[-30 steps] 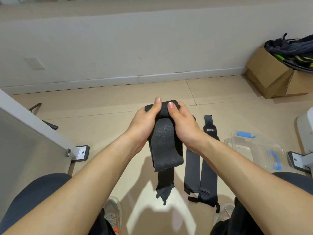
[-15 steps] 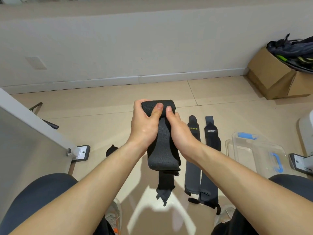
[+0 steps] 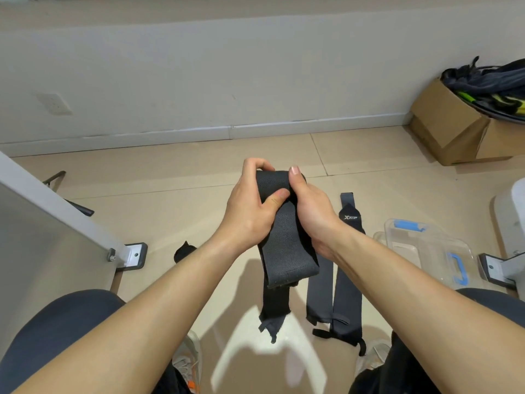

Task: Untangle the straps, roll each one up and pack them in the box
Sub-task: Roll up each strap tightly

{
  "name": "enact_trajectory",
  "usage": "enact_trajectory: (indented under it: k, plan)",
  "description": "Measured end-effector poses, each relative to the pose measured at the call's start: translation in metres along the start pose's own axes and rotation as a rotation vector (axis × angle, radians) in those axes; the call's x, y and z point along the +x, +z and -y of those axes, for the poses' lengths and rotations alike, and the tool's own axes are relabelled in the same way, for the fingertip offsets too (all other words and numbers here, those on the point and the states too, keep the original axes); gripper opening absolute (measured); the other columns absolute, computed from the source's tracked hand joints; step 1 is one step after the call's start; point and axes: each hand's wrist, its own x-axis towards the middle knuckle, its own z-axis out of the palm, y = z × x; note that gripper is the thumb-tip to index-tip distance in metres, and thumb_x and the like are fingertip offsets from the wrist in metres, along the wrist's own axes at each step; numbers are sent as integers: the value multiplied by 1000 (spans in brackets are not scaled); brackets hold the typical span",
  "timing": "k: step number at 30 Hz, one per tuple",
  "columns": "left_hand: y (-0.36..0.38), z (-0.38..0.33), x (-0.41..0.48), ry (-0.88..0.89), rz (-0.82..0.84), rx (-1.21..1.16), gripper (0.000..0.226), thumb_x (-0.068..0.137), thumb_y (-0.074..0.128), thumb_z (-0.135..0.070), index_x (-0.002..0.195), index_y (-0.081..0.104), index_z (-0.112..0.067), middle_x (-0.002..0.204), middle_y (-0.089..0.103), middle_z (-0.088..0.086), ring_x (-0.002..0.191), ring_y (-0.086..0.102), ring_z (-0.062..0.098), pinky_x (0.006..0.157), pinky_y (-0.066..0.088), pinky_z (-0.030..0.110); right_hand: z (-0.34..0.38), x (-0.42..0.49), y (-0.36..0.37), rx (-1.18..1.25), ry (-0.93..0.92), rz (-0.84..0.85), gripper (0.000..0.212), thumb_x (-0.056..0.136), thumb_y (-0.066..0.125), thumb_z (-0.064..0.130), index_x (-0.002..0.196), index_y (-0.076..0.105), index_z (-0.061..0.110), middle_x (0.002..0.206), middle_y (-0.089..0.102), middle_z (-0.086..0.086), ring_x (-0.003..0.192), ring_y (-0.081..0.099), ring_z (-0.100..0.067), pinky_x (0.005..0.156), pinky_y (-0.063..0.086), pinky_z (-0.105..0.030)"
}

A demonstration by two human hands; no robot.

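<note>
Both hands, left point(image 3: 250, 211) and right point(image 3: 309, 214), are closed around a black strap point(image 3: 284, 245) held mid-air at centre, its top apparently being rolled while the tail is left hanging clear. Two more straps point(image 3: 335, 291) are laid flat at five o'clock. The clear box point(image 3: 437, 251), at four o'clock, appears empty; a cardboard box point(image 3: 454, 129) at two o'clock is stuffed with dark gear.

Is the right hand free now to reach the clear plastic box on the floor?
Probably not yet. The right hand and the left hand both grip the black strap. The clear plastic box lies open on its side, with nothing in between.
</note>
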Motion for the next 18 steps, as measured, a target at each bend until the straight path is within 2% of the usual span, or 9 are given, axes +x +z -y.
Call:
enact_trajectory:
  k: [1, 3, 6, 8, 11, 13, 15, 16, 18]
  plan:
    - [1, -1, -2, -44, 9, -37, 35, 93, 70, -21, 114, 43, -28, 93, 67, 2, 86, 66, 23, 80, 54, 44, -2, 0, -1, -22, -23, -1, 47, 109, 38, 45, 94, 72, 16, 74, 77, 3, 70, 75, -11, 58, 56, -21]
    - [2, -2, -3, -191, -2, -162, 41, 89, 73, -36, 117, 45, -27, 100, 69, 0, 93, 68, 20, 87, 56, 42, -4, 1, 0, -59, -65, -14, 46, 110, 38, 43, 101, 71, 12, 85, 79, -1, 80, 76, -14, 68, 58, -26]
    - [-1, -2, 1, -425, -28, -288, 70, 70, 61, -78, 116, 59, -25, 109, 72, -4, 103, 69, 16, 99, 52, 43, -9, 3, 5, -131, -121, -55, 48, 108, 41, 50, 119, 63, 8, 108, 75, -7, 101, 73, -17, 90, 57, -36]
    - [-4, -1, 2, -425, 7, -259, 79, 67, 51, -88, 111, 70, -24, 105, 77, -5, 101, 72, 16, 98, 54, 43, -11, 2, 8, -171, -137, -83, 42, 107, 43, 49, 121, 57, 12, 113, 71, -2, 103, 69, -11, 92, 54, -32]
    - [-5, 1, 4, -366, -31, -376, 67, 79, 64, -71, 115, 68, -15, 106, 77, 2, 99, 74, 19, 92, 58, 42, -10, 2, 9, -31, -109, -42, 33, 109, 45, 36, 126, 52, 9, 108, 70, 0, 92, 71, -3, 78, 55, -21]
    - [-5, 4, 6, -319, -70, -407, 45, 93, 68, -50, 116, 62, -12, 106, 75, 2, 96, 73, 16, 84, 58, 33, -9, 5, 10, 83, -72, -17, 33, 109, 46, 31, 129, 51, 6, 111, 71, -5, 97, 73, -9, 80, 58, -25]
    - [-6, 9, 7, -255, -72, -368, 21, 98, 67, -34, 109, 57, -19, 100, 71, -2, 89, 69, 10, 80, 54, 26, -8, 6, 10, 195, -9, 4, 41, 107, 48, 37, 133, 54, 7, 121, 71, -14, 113, 70, -25, 99, 56, -40]
    - [-6, 10, 8, -227, -59, -341, 17, 97, 68, -31, 106, 55, -24, 98, 70, -4, 88, 68, 9, 80, 53, 26, -7, 5, 10, 234, 41, 20, 47, 105, 47, 45, 133, 58, 8, 124, 71, -16, 116, 69, -29, 103, 53, -45]
    - [-8, 11, 8, -169, -19, -282, 24, 92, 71, -35, 104, 51, -30, 98, 70, -3, 89, 68, 12, 84, 55, 32, -5, 4, 8, 223, 105, 31, 61, 101, 42, 62, 126, 69, 13, 117, 75, -14, 109, 72, -28, 97, 56, -44]
